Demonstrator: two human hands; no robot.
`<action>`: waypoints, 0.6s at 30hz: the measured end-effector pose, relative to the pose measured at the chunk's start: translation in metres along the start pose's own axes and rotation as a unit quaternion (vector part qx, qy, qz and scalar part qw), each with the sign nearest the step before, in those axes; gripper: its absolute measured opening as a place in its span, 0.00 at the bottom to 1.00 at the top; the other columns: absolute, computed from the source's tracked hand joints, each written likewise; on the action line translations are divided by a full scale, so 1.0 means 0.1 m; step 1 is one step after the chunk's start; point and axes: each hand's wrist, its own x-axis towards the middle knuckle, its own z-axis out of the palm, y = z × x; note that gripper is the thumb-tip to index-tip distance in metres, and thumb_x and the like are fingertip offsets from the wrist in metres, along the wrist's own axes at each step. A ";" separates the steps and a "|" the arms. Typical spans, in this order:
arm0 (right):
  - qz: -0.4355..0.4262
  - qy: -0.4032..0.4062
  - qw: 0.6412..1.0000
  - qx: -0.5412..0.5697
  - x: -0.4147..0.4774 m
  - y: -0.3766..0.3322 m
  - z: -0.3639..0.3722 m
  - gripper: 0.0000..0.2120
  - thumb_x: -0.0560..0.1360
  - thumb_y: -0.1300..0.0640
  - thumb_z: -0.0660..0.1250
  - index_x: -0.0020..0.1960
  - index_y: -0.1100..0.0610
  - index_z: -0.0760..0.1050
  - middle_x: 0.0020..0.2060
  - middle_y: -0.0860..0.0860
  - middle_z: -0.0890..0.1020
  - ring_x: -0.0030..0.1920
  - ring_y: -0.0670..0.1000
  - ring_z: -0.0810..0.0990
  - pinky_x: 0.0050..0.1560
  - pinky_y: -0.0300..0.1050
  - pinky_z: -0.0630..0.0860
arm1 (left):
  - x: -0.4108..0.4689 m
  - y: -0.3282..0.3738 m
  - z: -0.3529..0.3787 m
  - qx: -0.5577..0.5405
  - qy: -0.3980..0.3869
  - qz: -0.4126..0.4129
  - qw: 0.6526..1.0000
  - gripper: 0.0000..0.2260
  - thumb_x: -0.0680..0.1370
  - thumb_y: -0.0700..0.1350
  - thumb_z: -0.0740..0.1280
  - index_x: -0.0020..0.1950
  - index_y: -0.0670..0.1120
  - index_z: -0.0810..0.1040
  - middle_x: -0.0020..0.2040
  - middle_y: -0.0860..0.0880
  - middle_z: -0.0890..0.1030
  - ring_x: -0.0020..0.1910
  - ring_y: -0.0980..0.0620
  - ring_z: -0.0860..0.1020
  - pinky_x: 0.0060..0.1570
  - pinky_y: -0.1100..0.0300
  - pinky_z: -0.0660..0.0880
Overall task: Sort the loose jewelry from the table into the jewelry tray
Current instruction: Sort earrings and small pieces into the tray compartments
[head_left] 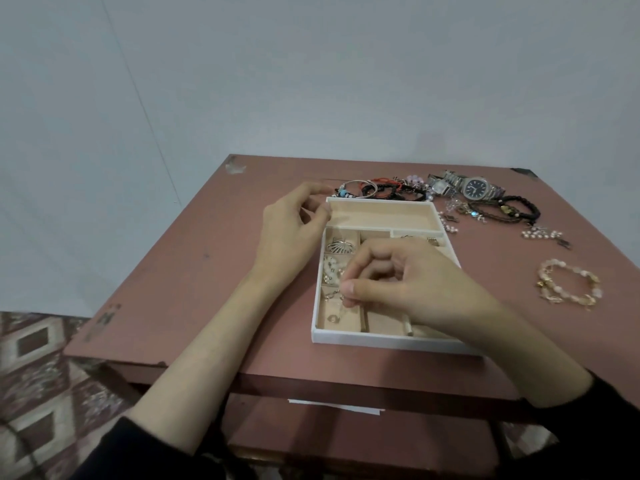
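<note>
A white jewelry tray point(381, 341) with beige compartments sits on the reddish table. My right hand point(391, 282) is over the tray and pinches a thin chain point(341, 308) that dangles into the front left compartment. My left hand point(291, 226) rests at the tray's back left corner, its fingers loosely curled at the rim. A silver fan-shaped piece point(341, 247) and pale beads point(330, 270) lie in the left compartments. Loose jewelry lies behind and right of the tray: bangles and cords point(367, 190), watches point(474, 188), dark bracelets point(512, 209), a pink bead bracelet point(568, 284).
The table point(194, 271) stands against a pale wall, with bare surface left of the tray. A lower shelf point(346, 431) shows under the front edge. Patterned floor point(45, 375) lies to the left.
</note>
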 end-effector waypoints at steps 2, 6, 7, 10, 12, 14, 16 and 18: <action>-0.022 -0.007 0.997 -0.069 0.01 0.03 0.00 0.03 0.69 0.60 0.73 0.38 0.57 0.80 0.30 0.47 0.82 0.33 0.43 0.78 0.38 0.35 0.74 | 0.00 -0.01 0.01 0.001 -0.003 0.003 1.000 0.09 0.75 0.42 0.66 0.52 0.52 0.80 0.33 0.55 0.78 0.31 0.63 0.73 0.35 0.75 0.67; -0.057 -0.001 0.985 -0.161 0.04 0.06 0.01 0.03 0.67 0.59 0.75 0.38 0.54 0.82 0.33 0.47 0.77 0.36 0.42 0.73 0.39 0.35 0.70 | 0.01 -0.02 0.02 -0.001 -0.004 0.007 1.000 0.09 0.75 0.42 0.66 0.52 0.52 0.80 0.33 0.55 0.78 0.31 0.62 0.73 0.35 0.73 0.67; -0.068 -0.001 0.980 -0.185 0.05 0.07 0.01 0.03 0.67 0.58 0.75 0.39 0.53 0.82 0.35 0.48 0.77 0.38 0.44 0.73 0.42 0.38 0.71 | 0.01 -0.03 0.02 0.001 -0.004 0.006 1.000 0.09 0.75 0.42 0.66 0.52 0.52 0.80 0.33 0.55 0.78 0.32 0.62 0.73 0.35 0.73 0.67; -0.088 -0.003 0.971 -0.222 0.08 0.11 0.03 0.04 0.67 0.55 0.75 0.41 0.50 0.83 0.36 0.47 0.75 0.43 0.47 0.74 0.48 0.46 0.72 | 0.01 -0.03 0.03 0.004 -0.004 0.008 1.000 0.09 0.75 0.42 0.66 0.52 0.50 0.80 0.34 0.54 0.79 0.33 0.61 0.74 0.34 0.74 0.67; -0.096 0.001 0.967 -0.235 0.09 0.12 0.04 0.04 0.67 0.54 0.75 0.43 0.49 0.84 0.35 0.47 0.73 0.43 0.47 0.72 0.48 0.45 0.71 | 0.01 -0.03 0.03 0.008 -0.006 0.012 1.000 0.09 0.75 0.42 0.66 0.52 0.51 0.80 0.34 0.53 0.79 0.33 0.60 0.74 0.34 0.73 0.67; -0.105 0.011 0.966 -0.234 0.09 0.12 0.03 0.05 0.68 0.55 0.74 0.44 0.50 0.84 0.34 0.49 0.74 0.41 0.47 0.71 0.46 0.42 0.69 | 0.00 -0.02 0.02 0.010 -0.009 0.016 1.000 0.09 0.75 0.42 0.66 0.52 0.52 0.80 0.35 0.52 0.80 0.33 0.59 0.74 0.35 0.70 0.69; -0.110 0.018 0.967 -0.227 0.09 0.11 -0.01 0.04 0.69 0.56 0.73 0.44 0.52 0.84 0.34 0.50 0.75 0.41 0.47 0.72 0.43 0.39 0.68 | -0.01 -0.01 0.01 0.012 -0.012 0.021 1.000 0.09 0.75 0.42 0.66 0.52 0.52 0.80 0.35 0.52 0.80 0.34 0.57 0.74 0.36 0.68 0.69; -0.101 0.030 0.973 -0.206 0.08 0.11 -0.06 0.03 0.70 0.58 0.72 0.43 0.52 0.83 0.35 0.50 0.77 0.40 0.47 0.73 0.40 0.36 0.68 | -0.02 0.01 0.01 0.016 -0.015 0.027 0.999 0.08 0.75 0.43 0.66 0.53 0.52 0.80 0.36 0.51 0.80 0.35 0.56 0.75 0.37 0.68 0.70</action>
